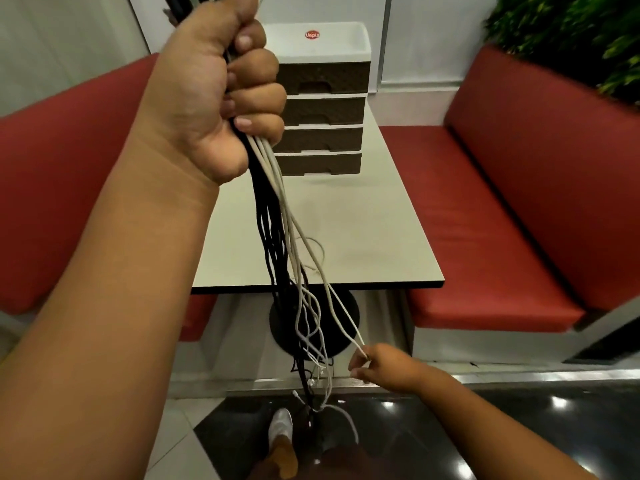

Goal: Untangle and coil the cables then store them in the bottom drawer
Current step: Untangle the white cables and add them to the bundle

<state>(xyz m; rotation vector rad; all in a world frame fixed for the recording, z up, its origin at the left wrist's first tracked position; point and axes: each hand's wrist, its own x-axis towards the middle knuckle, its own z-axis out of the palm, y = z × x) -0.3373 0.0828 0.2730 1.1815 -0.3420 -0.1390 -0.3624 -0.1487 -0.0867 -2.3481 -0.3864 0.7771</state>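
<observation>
Left grip (221, 88) clutches cables (277, 244); right grip (384, 367) pinches one white strand. Drawers (322, 109) stand beyond on counter (381, 237).

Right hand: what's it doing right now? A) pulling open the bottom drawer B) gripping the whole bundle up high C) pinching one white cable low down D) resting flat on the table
C: the right hand pinches a single white cable pulled out from the hanging cable bundle, which the left hand grips up high; the drawer unit on the table is untouched.
</observation>
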